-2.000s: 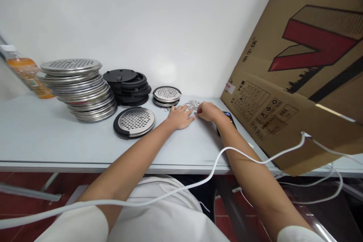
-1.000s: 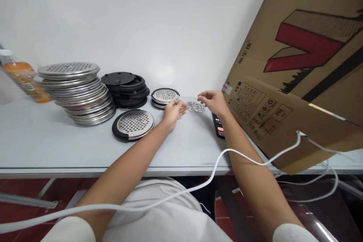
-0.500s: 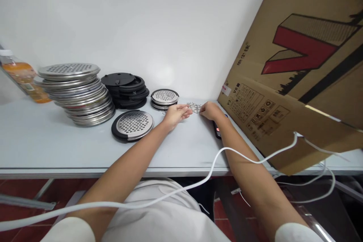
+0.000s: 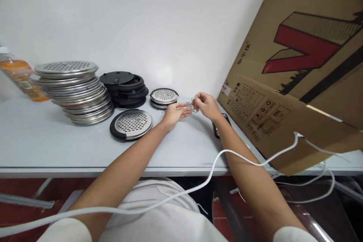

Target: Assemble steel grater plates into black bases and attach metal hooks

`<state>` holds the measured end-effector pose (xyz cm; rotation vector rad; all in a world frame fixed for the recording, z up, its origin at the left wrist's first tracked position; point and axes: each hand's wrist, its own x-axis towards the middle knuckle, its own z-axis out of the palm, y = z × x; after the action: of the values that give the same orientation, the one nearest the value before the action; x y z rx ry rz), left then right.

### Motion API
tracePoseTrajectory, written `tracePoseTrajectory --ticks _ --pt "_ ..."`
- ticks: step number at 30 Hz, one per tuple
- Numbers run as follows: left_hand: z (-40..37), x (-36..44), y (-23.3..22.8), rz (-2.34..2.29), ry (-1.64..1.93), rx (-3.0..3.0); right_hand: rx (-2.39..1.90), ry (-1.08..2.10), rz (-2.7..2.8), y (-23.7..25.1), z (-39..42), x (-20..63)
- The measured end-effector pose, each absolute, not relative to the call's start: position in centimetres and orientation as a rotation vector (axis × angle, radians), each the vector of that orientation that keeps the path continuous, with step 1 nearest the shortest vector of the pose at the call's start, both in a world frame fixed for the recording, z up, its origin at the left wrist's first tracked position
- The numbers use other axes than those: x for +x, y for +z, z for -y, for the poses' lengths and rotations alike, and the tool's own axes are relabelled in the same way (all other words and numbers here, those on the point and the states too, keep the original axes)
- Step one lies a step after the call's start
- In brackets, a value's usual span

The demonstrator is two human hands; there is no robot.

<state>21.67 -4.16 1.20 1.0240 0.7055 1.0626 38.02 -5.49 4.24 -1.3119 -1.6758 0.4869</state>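
Toward the back of the table lies a small tangled pile of thin silvery wire pieces [image 4: 191,106], partly hidden between my hands. My left hand [image 4: 176,115] is at the pile's left side, palm turned inward and fingers stretched out. On the other side, my right hand [image 4: 206,105] pinches a thin bent wire piece [image 4: 193,100] between thumb and fingers, just above the pile. Behind my left hand sits a short stack of perforated metal discs with black rims [image 4: 163,97]. Nearer and further left is a perforated disc with a black rim [image 4: 132,124].
A tall leaning stack of metal discs [image 4: 82,100] and a stack of black round parts [image 4: 124,89] stand left, with an orange drink bottle [image 4: 22,75] beyond. A phone [image 4: 216,130] lies by my right forearm. A large carton [image 4: 283,94] fills the right; a white cable [image 4: 210,174] crosses in front.
My right hand has risen slightly and moved left from the pile's right edge, now with a wire piece in its fingers. My left hand has stayed almost in place.
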Motion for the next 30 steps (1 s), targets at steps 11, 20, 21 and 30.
tracePoseTrajectory --ticks 11,20,21,30 --pt "3.9 21.4 1.7 -0.727 1.168 1.03 -1.062 0.532 1.656 3.3 5.7 36.9" --pt "3.9 21.2 2.0 -0.719 1.191 1.027 -1.061 0.578 1.463 3.6 5.8 36.3" --pt "3.9 21.2 2.0 -0.723 1.189 1.024 -1.055 0.596 1.442 3.7 5.8 36.3" --pt "4.0 21.3 2.1 -0.667 1.151 0.998 -1.007 0.685 1.416 3.8 5.9 36.2"
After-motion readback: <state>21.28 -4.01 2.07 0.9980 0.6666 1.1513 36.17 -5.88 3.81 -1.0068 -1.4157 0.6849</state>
